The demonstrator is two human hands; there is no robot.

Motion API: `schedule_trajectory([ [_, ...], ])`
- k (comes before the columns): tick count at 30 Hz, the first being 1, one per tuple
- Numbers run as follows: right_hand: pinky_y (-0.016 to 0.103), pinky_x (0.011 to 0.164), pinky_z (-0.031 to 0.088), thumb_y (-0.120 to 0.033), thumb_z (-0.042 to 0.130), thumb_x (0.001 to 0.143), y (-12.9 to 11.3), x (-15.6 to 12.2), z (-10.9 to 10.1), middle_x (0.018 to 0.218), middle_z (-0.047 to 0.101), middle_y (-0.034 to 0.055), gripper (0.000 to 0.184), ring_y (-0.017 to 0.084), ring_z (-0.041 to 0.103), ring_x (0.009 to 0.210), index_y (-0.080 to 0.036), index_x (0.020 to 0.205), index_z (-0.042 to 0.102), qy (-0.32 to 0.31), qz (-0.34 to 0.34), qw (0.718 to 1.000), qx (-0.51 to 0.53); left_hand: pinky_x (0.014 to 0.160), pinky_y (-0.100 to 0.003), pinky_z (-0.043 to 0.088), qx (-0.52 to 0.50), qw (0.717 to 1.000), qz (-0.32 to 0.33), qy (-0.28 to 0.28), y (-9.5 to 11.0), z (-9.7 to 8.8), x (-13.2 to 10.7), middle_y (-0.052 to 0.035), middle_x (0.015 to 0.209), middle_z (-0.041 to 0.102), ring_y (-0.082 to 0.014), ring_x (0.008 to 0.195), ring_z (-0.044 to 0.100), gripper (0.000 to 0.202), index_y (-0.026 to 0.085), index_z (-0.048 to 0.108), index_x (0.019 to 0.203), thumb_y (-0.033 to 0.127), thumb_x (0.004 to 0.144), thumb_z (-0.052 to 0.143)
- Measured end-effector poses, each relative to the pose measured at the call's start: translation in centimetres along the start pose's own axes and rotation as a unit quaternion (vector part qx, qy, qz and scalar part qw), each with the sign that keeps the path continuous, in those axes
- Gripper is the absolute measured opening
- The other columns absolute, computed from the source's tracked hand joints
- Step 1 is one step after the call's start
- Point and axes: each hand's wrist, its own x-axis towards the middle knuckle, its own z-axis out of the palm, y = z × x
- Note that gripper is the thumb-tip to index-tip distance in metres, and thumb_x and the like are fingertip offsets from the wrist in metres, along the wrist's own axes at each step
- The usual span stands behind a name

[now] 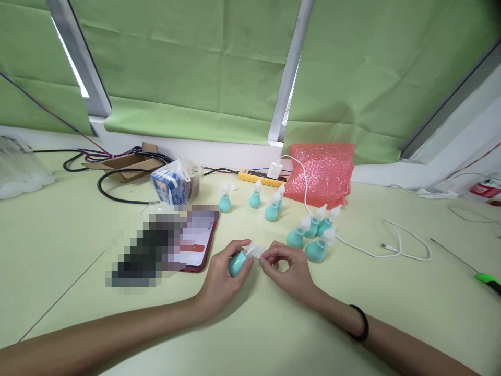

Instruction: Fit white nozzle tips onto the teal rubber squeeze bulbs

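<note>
My left hand (224, 277) is wrapped round a small teal rubber bulb (237, 262) lying on its side just above the table. My right hand (287, 269) pinches the clear plastic tip (256, 251) on the bulb's end. Several more teal bulbs with white tips (313, 237) stand on the pale green table (391, 313) just beyond my right hand, and others (255, 199) stand farther back. A black band circles my right wrist.
A phone in a red case (198, 245) lies left of my hands. A pink bubble-wrap bag (323, 172), a yellow power strip (260, 177), a white cable (376, 249), a plastic bag of items (176, 184), a cardboard tray (125, 166) and a green-handled tool (487, 281) lie around.
</note>
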Motion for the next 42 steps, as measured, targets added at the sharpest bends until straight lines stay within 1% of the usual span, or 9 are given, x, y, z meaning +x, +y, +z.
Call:
schedule_trajectory([
  [7,0.019,0.043,0.038,-0.014,0.057,0.063,0.0,0.1,-0.1,0.053,0.052,-0.0011,0.002,0.009,0.047,0.048,-0.014,0.064,0.057,-0.001,0.059,0.998,0.037,0.071,-0.027,0.042,-0.056,0.998,-0.013,-0.030,0.2,-0.1,0.0,-0.0029,0.087,0.058,-0.0160,0.082,0.054,0.026,0.018,0.048,0.103,0.027,0.078,0.049],
  [11,0.021,0.043,0.039,-0.018,0.058,0.066,0.2,0.0,-0.2,0.054,0.055,0.0001,0.013,0.009,0.047,0.047,-0.014,0.078,0.062,-0.016,0.042,0.997,0.058,0.073,-0.027,0.042,-0.077,0.996,-0.023,-0.033,0.4,-0.2,0.0,-0.0029,0.088,0.057,-0.0163,0.084,0.054,0.026,0.018,0.047,0.103,0.027,0.079,0.049],
  [17,0.022,0.045,0.038,-0.022,0.055,0.072,0.5,0.3,-0.5,0.055,0.057,0.0016,0.012,0.010,0.050,0.050,-0.015,0.067,0.064,-0.044,0.038,0.996,0.063,0.072,-0.026,0.041,-0.094,0.995,-0.019,-0.027,0.4,-0.1,0.0,-0.0030,0.089,0.057,-0.0159,0.084,0.053,0.026,0.018,0.048,0.102,0.027,0.078,0.050],
  [21,0.021,0.044,0.037,-0.017,0.054,0.069,0.1,0.1,-0.4,0.053,0.053,0.0004,0.009,0.009,0.046,0.048,-0.014,0.063,0.060,-0.032,0.034,0.998,0.035,0.072,-0.024,0.039,-0.079,0.997,-0.019,-0.015,0.1,-0.1,0.2,-0.0012,0.088,0.054,-0.0142,0.083,0.051,0.025,0.019,0.047,0.102,0.026,0.078,0.050],
  [25,0.021,0.043,0.036,-0.015,0.054,0.066,-0.3,0.2,-0.6,0.050,0.050,-0.0014,0.008,0.008,0.042,0.045,-0.015,0.058,0.056,0.004,0.002,1.000,-0.007,0.068,-0.022,0.037,-0.071,0.995,-0.047,0.049,-0.3,-0.1,0.5,0.0018,0.077,0.049,-0.0121,0.076,0.048,0.022,0.021,0.044,0.101,0.027,0.080,0.047],
  [28,0.020,0.042,0.037,-0.020,0.052,0.070,0.4,0.8,-1.2,0.053,0.055,0.0006,0.012,0.009,0.045,0.045,-0.015,0.061,0.057,0.030,0.017,0.996,-0.086,0.066,-0.022,0.037,-0.088,0.995,-0.046,0.019,-0.2,-0.1,0.6,0.0021,0.075,0.047,-0.0117,0.073,0.047,0.024,0.020,0.044,0.102,0.027,0.080,0.048],
  [33,0.021,0.045,0.034,-0.017,0.047,0.073,2.9,1.8,-2.2,0.053,0.059,0.0026,0.015,0.011,0.051,0.046,-0.014,0.066,0.060,-0.043,0.003,0.946,-0.321,0.065,-0.023,0.039,-0.114,0.992,-0.048,-0.010,0.0,-0.1,0.7,0.0009,0.077,0.051,-0.0124,0.072,0.049,0.027,0.018,0.048,0.097,0.023,0.072,0.056],
  [38,0.024,0.044,0.022,-0.011,0.046,0.070,3.6,1.6,-2.2,0.047,0.056,0.0048,0.019,0.014,0.050,0.044,-0.014,0.055,0.058,-0.101,-0.021,0.920,-0.379,0.058,-0.023,0.038,-0.120,0.988,-0.086,-0.052,0.5,-0.3,0.7,0.0012,0.065,0.051,-0.0121,0.060,0.048,0.023,0.016,0.053,0.095,0.025,0.074,0.053],
  [42,0.024,0.044,0.020,-0.012,0.045,0.073,3.5,1.6,-2.3,0.044,0.053,0.0033,0.022,0.013,0.048,0.041,-0.015,0.055,0.057,-0.129,-0.032,0.914,-0.384,0.058,-0.023,0.037,-0.129,0.985,-0.089,-0.066,0.6,-0.4,0.6,0.0001,0.064,0.053,-0.0127,0.060,0.048,0.025,0.015,0.054,0.097,0.029,0.078,0.046],
])
